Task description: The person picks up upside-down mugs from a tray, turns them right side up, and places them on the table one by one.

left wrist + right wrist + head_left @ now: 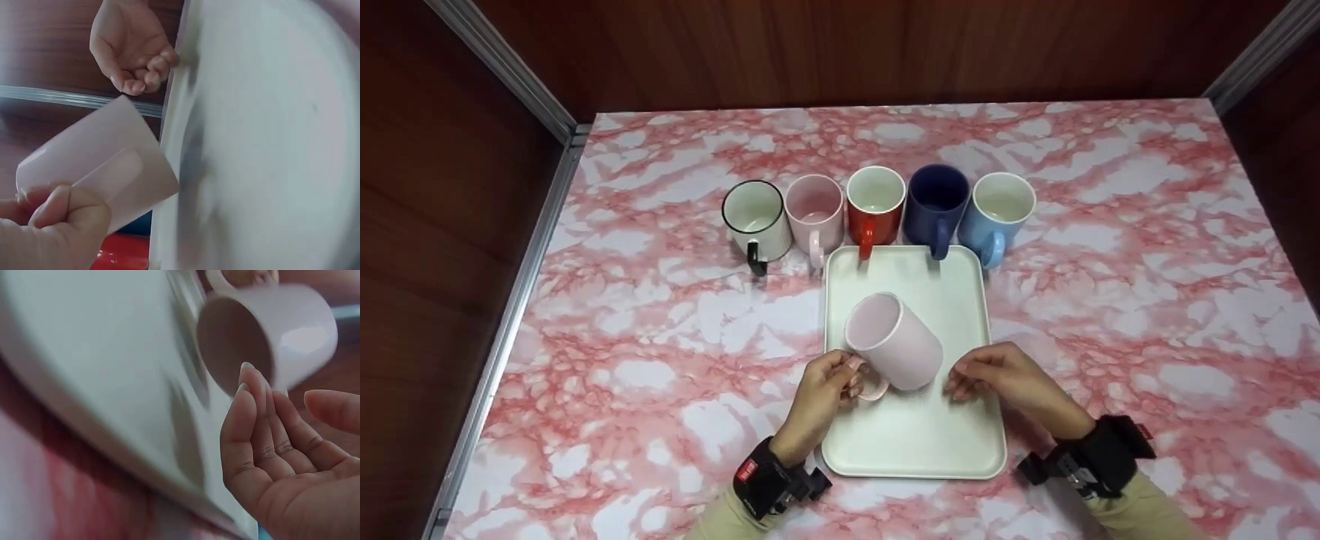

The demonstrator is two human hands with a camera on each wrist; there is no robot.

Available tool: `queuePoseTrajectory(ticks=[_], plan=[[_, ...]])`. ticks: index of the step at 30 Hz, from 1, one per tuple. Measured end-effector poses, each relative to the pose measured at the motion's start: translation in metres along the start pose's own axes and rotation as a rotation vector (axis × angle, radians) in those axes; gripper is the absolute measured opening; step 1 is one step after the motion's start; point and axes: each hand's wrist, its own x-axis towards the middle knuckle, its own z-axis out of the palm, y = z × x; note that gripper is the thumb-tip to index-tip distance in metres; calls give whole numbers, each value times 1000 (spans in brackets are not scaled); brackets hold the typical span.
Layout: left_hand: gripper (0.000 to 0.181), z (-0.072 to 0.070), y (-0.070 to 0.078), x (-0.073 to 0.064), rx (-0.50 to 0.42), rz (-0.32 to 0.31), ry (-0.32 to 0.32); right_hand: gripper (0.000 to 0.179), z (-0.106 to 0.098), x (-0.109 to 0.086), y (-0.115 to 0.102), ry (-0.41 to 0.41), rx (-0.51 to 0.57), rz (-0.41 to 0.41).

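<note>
My left hand (823, 394) pinches the handle of a pale pink mug (911, 352) above a cream rectangular tray (915, 450). The mug is tipped over: its base faces up and to the left, and its mouth points down toward the tray and my right hand, as the right wrist view shows. Close beside the mouth is my right hand (1009, 379), its fingers loosely bent and holding nothing. In the left wrist view the pink mug (112, 146) partly hides the handle grip behind thumb and fingers.
Behind the tray stand several upright mugs in a row: white with black rim and handle (769, 232), pink (825, 232), red (885, 225), dark blue (922, 225) and light blue (979, 229). Handles face me, some overhanging the tray's far edge. Wooden panels (840, 52) border the marbled table (660, 322).
</note>
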Motion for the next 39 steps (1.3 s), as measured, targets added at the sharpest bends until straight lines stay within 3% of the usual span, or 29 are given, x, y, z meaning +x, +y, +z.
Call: queuePoseTrajectory(ticks=[5,8,10,15,19,24,31,35,39], plan=[[15,6,0,2,-188,-9,8,29,18,5,4,-49,-27,39],[17,10,-1,2,-267,-15,2,30,31,8,8,-59,11,58],[18,13,0,3,-305,-21,-5,33,39,9,10,-85,77,57],[19,18,0,3,-378,-42,-19,28,51,12,21,-173,296,-52],[20,19,-2,3,-416,-42,-30,25,57,12,24,-153,404,-113],[20,22,-4,3,-418,-43,-45,24,64,11,25,-24,455,-111],[17,24,-8,2,-347,-62,-59,12,73,9,22,191,482,-70],[16,25,-9,2,-300,-64,-62,11,73,8,21,202,514,-97],[15,26,-11,2,-262,-75,-74,15,70,7,20,147,543,-140]])
